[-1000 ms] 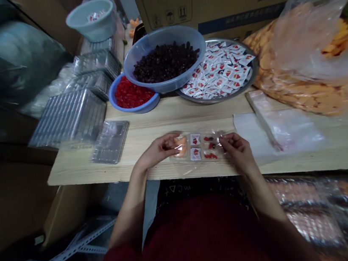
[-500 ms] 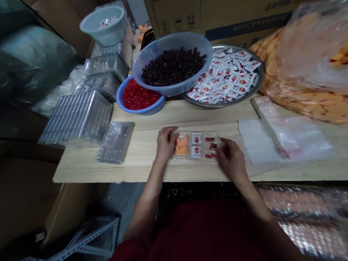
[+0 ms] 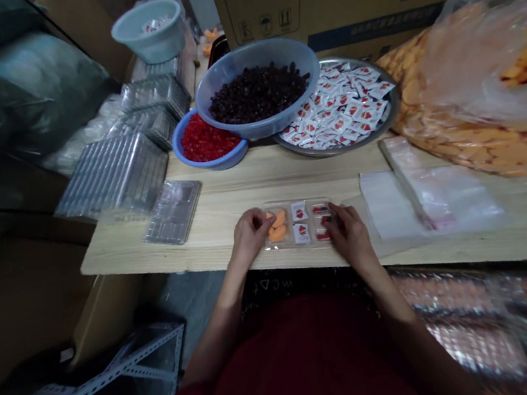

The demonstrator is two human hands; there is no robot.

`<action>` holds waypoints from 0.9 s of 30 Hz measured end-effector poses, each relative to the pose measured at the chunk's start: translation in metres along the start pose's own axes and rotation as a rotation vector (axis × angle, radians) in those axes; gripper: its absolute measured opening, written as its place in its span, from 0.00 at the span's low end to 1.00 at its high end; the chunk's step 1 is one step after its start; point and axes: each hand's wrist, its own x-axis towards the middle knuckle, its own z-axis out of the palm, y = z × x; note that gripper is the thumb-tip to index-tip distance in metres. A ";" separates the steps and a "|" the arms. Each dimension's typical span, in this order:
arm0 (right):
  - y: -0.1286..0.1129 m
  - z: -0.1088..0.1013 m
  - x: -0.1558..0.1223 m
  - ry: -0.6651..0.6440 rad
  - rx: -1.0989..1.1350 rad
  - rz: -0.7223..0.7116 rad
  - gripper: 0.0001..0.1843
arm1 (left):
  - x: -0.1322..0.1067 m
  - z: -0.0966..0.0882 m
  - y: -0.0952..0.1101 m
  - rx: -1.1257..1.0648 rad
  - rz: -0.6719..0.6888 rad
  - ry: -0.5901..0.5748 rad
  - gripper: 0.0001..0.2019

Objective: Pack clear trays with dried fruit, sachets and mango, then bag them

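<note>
A clear plastic tray (image 3: 289, 243) lies flat near the table's front edge. Its left compartment holds orange candy (image 3: 278, 233), its middle two small white printed packets (image 3: 302, 233), its right column red and dark candies (image 3: 322, 236). My left hand (image 3: 248, 238) is closed at the tray's left end, thumb and finger pinching at an upper orange candy. At the right end, my right hand (image 3: 353, 237) has its fingers curled over the tray's edge, thumb and finger by the red and dark candies; its fingertips partly cover that column.
Behind the tray stand a blue bowl of red candies (image 3: 212, 160), a larger bowl of dark candies (image 3: 264, 127) and a metal basin of packets (image 3: 301, 150). Stacked clear trays (image 3: 109, 172) are left; plastic bags (image 3: 391, 206) and a big bag of orange candy (image 3: 461, 149) are right.
My left thumb and finger have shifted from the tray's edge onto the orange candy. My right fingers have moved slightly further over the right column. The tray lies straighter, and the view has tilted slightly.
</note>
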 end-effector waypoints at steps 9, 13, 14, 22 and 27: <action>0.010 -0.013 -0.008 -0.024 0.151 0.084 0.28 | -0.033 0.020 0.023 -0.947 -0.361 -0.094 0.22; 0.005 -0.013 -0.007 -0.028 0.172 0.091 0.27 | -0.035 0.018 0.034 -0.967 -0.427 -0.320 0.20; 0.001 -0.014 -0.007 -0.032 0.149 0.085 0.26 | -0.035 0.018 0.035 -0.979 -0.451 -0.342 0.22; -0.017 -0.059 -0.013 0.103 -0.221 0.043 0.18 | -0.037 0.029 0.026 -1.081 -0.557 -0.210 0.22; -0.007 -0.071 -0.017 -0.024 -0.623 0.157 0.16 | -0.039 0.025 0.021 -1.107 -0.584 -0.131 0.21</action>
